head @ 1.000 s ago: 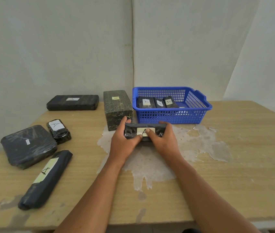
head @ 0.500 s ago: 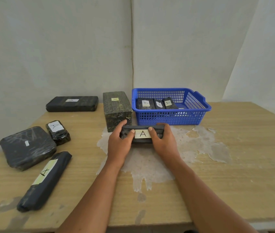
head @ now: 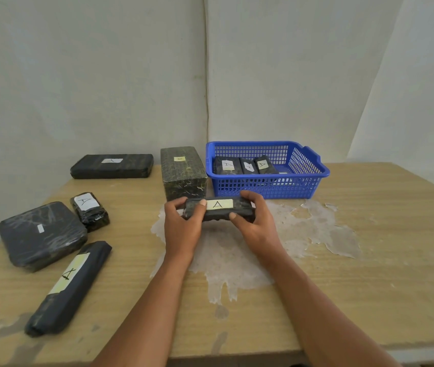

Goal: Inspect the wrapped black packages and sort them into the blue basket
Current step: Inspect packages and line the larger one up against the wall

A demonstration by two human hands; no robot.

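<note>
Left hand point(head: 181, 229) and right hand point(head: 257, 226) grip labelled package point(head: 218, 211).

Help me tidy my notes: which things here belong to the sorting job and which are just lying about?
Job:
held package, in left hand and right hand
blue basket
three packages in the basket
five waiting packages

Lying about:
peeled patch on the table
</note>
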